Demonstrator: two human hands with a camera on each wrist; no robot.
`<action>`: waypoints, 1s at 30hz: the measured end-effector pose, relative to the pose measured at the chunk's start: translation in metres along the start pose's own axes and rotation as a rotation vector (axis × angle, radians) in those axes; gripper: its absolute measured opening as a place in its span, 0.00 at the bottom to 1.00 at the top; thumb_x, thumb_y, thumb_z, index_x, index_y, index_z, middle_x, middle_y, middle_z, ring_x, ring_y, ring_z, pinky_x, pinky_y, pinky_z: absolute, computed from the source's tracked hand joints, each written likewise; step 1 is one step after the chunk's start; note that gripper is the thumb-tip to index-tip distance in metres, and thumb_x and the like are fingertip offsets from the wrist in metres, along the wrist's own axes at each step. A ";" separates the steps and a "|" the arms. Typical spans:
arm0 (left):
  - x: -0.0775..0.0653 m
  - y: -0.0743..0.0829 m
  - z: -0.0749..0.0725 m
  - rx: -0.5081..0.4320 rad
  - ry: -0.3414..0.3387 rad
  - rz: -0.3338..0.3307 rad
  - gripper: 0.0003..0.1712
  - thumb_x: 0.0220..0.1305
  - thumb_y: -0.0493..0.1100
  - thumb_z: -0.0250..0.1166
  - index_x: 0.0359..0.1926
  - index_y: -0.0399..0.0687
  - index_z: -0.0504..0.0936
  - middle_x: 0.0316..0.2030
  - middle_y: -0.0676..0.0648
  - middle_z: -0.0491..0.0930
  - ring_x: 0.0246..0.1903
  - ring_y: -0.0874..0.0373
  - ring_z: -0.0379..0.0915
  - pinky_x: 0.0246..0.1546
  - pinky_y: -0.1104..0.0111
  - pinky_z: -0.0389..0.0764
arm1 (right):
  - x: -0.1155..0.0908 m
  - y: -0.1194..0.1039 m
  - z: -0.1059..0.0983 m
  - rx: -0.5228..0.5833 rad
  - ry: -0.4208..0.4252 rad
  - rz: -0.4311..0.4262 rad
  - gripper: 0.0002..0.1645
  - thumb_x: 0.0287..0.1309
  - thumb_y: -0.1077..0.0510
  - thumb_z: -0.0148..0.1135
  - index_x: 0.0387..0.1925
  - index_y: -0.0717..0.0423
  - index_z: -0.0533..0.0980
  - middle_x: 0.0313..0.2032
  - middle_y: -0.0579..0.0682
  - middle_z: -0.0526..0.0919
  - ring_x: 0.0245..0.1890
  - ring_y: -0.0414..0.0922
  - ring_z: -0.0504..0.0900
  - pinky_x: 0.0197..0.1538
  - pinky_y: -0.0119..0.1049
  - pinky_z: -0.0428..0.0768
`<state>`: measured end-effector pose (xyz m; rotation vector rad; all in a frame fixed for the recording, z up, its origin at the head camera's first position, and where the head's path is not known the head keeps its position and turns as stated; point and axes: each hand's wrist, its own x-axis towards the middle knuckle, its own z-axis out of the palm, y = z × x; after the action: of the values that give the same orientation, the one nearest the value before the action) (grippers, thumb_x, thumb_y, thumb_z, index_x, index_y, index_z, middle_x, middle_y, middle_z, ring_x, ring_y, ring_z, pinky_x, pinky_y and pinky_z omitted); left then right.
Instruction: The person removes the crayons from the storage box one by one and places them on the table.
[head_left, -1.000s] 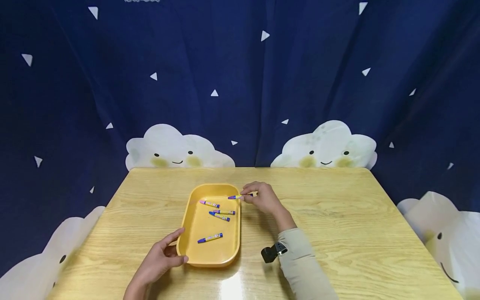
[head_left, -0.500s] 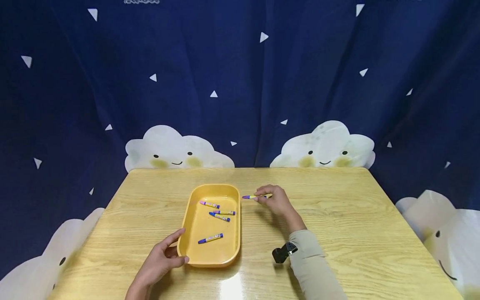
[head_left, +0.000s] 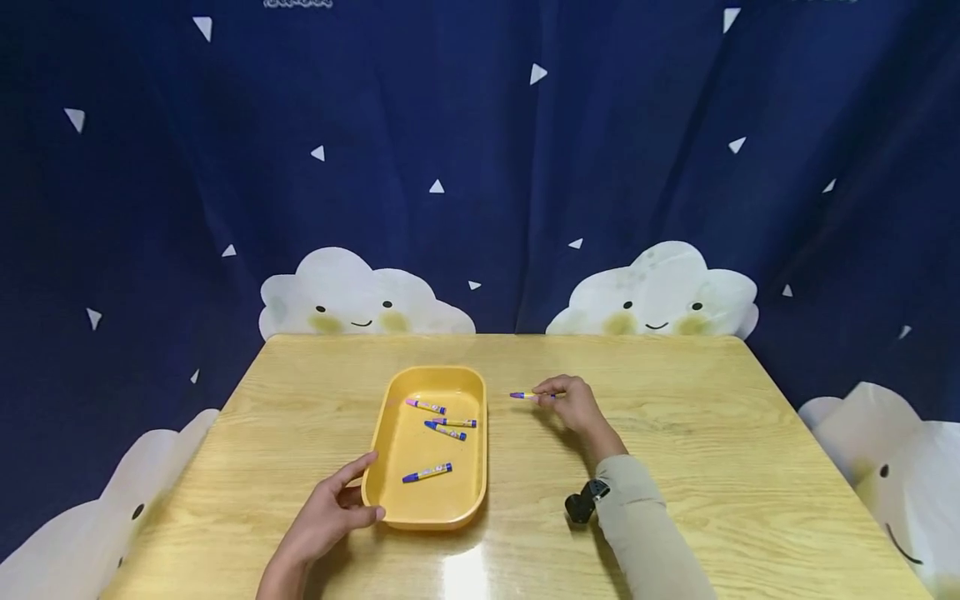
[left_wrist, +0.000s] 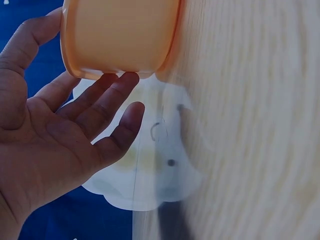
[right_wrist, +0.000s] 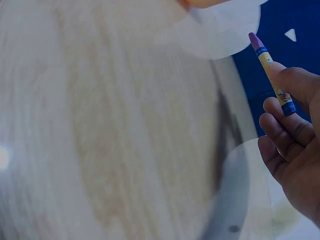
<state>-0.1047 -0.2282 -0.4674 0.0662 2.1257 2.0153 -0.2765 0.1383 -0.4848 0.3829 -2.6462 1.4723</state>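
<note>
Purple-tipped, a crayon (right_wrist: 266,64) is pinched between the thumb and fingers of the right hand (head_left: 577,407), right of centre in the head view, above the wood-grained desk (head_left: 675,483). Lower left of centre, the left hand (head_left: 324,518), thumb and fingers parted, grips the lower-left corner of a yellow tray (head_left: 450,500). Four other crayons (head_left: 427,472) lie inside: three in its upper half, one lower down.
</note>
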 end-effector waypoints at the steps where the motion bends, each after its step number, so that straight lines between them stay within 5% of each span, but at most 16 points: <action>1: 0.000 0.000 0.000 -0.001 0.001 0.001 0.48 0.45 0.28 0.71 0.67 0.33 0.58 0.62 0.29 0.57 0.50 0.37 0.71 0.39 0.65 0.77 | 0.000 0.002 0.001 0.010 -0.003 -0.002 0.05 0.48 0.68 0.68 0.31 0.63 0.84 0.37 0.55 0.81 0.40 0.52 0.76 0.40 0.41 0.74; 13: 0.003 0.000 -0.001 0.007 0.006 -0.012 0.48 0.45 0.28 0.71 0.67 0.34 0.58 0.63 0.32 0.57 0.49 0.37 0.71 0.39 0.65 0.77 | 0.007 0.019 0.000 0.091 -0.014 0.081 0.07 0.50 0.66 0.67 0.34 0.66 0.83 0.32 0.54 0.80 0.27 0.44 0.74 0.28 0.33 0.72; 19: 0.002 -0.001 -0.001 0.005 -0.002 -0.021 0.48 0.46 0.28 0.71 0.68 0.35 0.58 0.63 0.32 0.57 0.49 0.38 0.72 0.39 0.65 0.77 | 0.007 0.024 0.001 0.051 -0.013 0.108 0.07 0.51 0.63 0.68 0.33 0.62 0.84 0.34 0.54 0.79 0.33 0.47 0.74 0.34 0.37 0.72; 30: 0.002 0.000 0.000 0.016 -0.007 -0.006 0.49 0.45 0.28 0.71 0.68 0.33 0.57 0.64 0.30 0.55 0.49 0.37 0.71 0.40 0.65 0.77 | 0.010 0.025 0.006 -0.114 -0.020 -0.005 0.07 0.47 0.65 0.70 0.31 0.64 0.84 0.34 0.56 0.79 0.33 0.50 0.77 0.36 0.41 0.75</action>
<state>-0.1063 -0.2279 -0.4676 0.0687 2.1359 1.9914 -0.2927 0.1443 -0.5069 0.3960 -2.7261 1.3153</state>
